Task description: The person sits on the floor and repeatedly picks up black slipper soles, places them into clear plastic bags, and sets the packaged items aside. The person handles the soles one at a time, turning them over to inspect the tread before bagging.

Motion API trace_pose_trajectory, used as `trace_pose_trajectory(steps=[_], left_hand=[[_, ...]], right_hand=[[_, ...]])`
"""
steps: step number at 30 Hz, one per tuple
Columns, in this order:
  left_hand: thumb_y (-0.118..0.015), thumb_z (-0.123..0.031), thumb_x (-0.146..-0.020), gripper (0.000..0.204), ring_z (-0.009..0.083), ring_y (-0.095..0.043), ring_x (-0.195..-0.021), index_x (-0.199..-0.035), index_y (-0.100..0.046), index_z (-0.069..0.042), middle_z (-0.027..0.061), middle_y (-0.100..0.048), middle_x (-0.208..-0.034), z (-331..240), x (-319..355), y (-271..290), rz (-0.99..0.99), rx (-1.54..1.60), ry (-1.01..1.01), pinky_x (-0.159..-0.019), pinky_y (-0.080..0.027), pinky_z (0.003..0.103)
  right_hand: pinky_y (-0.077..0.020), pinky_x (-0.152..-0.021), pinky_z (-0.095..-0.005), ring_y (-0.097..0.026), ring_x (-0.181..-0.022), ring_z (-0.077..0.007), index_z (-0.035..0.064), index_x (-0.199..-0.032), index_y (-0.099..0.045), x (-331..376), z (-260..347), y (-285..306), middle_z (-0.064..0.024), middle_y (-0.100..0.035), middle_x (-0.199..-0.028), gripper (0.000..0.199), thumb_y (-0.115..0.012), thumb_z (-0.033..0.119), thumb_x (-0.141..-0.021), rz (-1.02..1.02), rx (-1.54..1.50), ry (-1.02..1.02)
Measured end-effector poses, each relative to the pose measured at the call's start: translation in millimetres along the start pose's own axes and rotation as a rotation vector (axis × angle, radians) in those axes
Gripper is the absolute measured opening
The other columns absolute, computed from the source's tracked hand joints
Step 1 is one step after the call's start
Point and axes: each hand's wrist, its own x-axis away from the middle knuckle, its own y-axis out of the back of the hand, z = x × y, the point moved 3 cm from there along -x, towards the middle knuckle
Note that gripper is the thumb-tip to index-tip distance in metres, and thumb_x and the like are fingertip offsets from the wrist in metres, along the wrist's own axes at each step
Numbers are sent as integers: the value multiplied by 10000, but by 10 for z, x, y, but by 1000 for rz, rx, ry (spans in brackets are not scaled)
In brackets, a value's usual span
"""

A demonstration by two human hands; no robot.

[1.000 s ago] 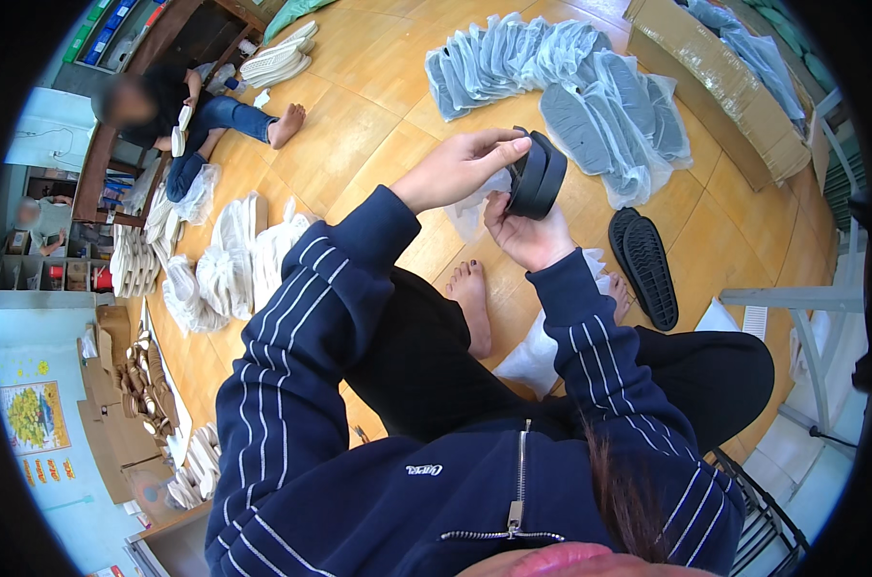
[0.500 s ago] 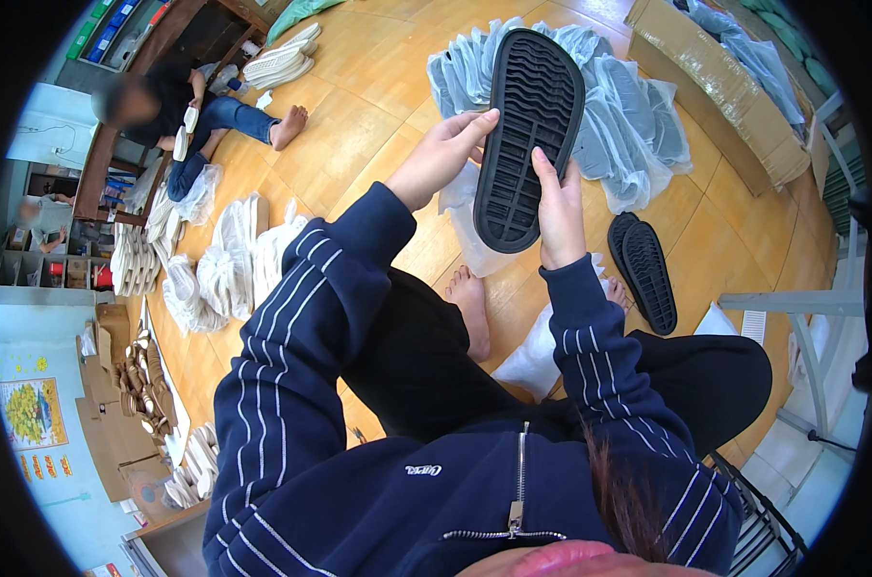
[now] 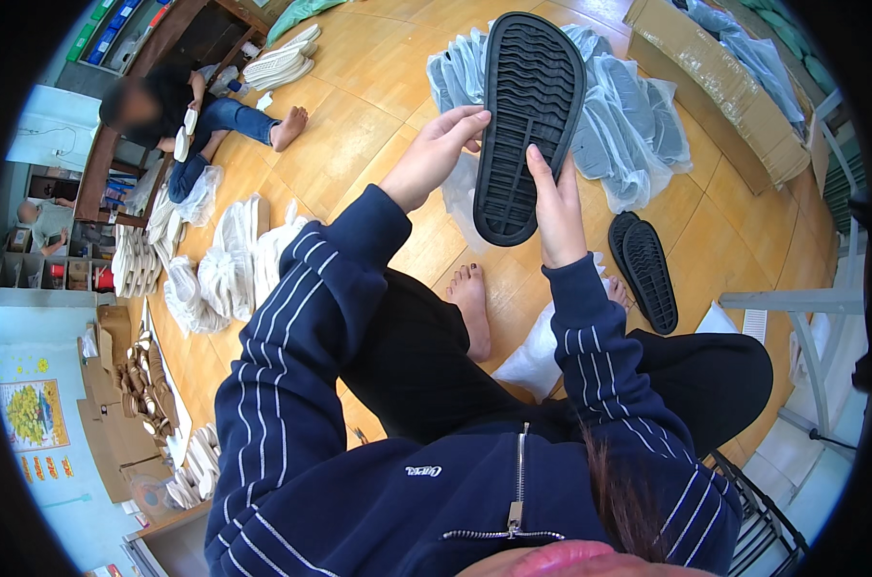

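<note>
Both my hands hold up a black shoe sole [image 3: 532,120], its ridged tread facing me and its wide end pointing away. The fingers of my left hand [image 3: 439,154] are closed at the sole's left edge. My right hand [image 3: 557,207] grips the lower right side, thumb lying across the tread and the other fingers hidden behind. A translucent plastic bag [image 3: 463,204] shows below my left hand, partly hidden by the sole; I cannot tell if anything holds it. On the floor to the right, two more black soles [image 3: 647,274] lie overlapping.
Many bagged dark soles [image 3: 628,125] are piled ahead, beside a large cardboard box [image 3: 720,91]. White bagged soles [image 3: 229,260] lie at left. A co-worker [image 3: 157,111] sits on the floor at far left, holding pale soles. A metal frame [image 3: 792,302] stands at right.
The black sole in my hands has moved slightly up and away, tilting a little. Both hands have shifted slightly with it, still gripping.
</note>
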Motion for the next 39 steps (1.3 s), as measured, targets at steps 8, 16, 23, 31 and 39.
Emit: trace_pose_trajectory(steps=[8, 16, 23, 31, 39], left_hand=[[-566, -411, -964, 468, 92, -518, -840, -1246, -614, -41, 78, -673, -1103, -202, 21, -1, 223, -1, -52, -757, -469, 237], [-697, -424, -816, 564, 328, -657, -977, -1177, -632, 5, 190, -692, -1054, 447, 253, 227, 767, -1294, 418, -829, -509, 376], [-588, -183, -863, 275, 187, -630, -857, -1077, -643, -19, 100, -677, -906, 281, 108, 306, 267, -770, -4, -797, -505, 337], [-414, -476, -994, 501, 145, -586, -862, -937, -626, -25, 71, -631, -934, 11, -25, 401, -126, -187, -84, -844, -466, 280], [-435, -608, -964, 634, 167, -591, -896, -864, -661, -25, 65, -648, -896, 79, -71, 429, -115, -320, -88, -890, -431, 290]], right_hand=[[-502, -682, -305, -571, -726, -154, 72, -1437, -373, -82, -215, 110, -65, -569, -923, 533, -436, 403, -1025, 584, -1022, -486], [-496, -452, -231, -551, -551, -191, 69, -1525, -232, -52, -92, 249, -106, -488, -745, 799, -673, 294, -897, 831, -1520, -532], [-526, -463, -240, -591, -579, -204, 52, -1518, -236, -65, -41, 225, -114, -515, -768, 804, -688, 265, -888, 962, -1492, -483], [-545, -555, -291, -606, -664, -228, -18, -1338, -406, -140, -94, 357, -166, -465, -1232, 579, -684, 178, -870, 902, -1478, -421], [-540, -577, -285, -588, -807, -197, 36, -1326, -422, -156, -226, 389, -156, -321, -1490, 583, -708, 211, -848, 788, -1385, -497]])
